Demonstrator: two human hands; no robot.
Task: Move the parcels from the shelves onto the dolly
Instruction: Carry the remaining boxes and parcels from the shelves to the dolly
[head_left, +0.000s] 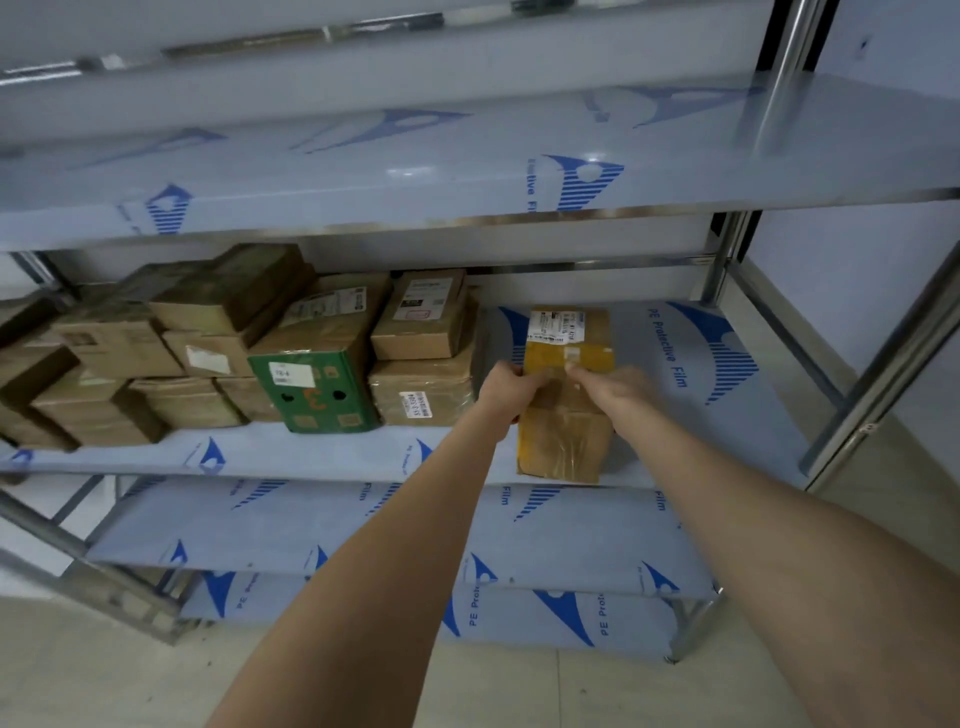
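A long yellow-brown taped parcel (568, 358) with a white label lies on the middle shelf (727, 415), right of the other parcels. My left hand (506, 392) grips its left side and my right hand (615, 389) grips its right side, thumbs on top. To the left, several cardboard parcels are stacked on the same shelf, among them a green box (317, 392) and a taped brown box (423, 397). The dolly is not in view.
The metal shelf rack has film-covered shelves above (467, 171) and below (363, 525) the middle one. Steel posts (878, 379) stand at the right end. Pale tiled floor (104, 675) lies in front of the rack.
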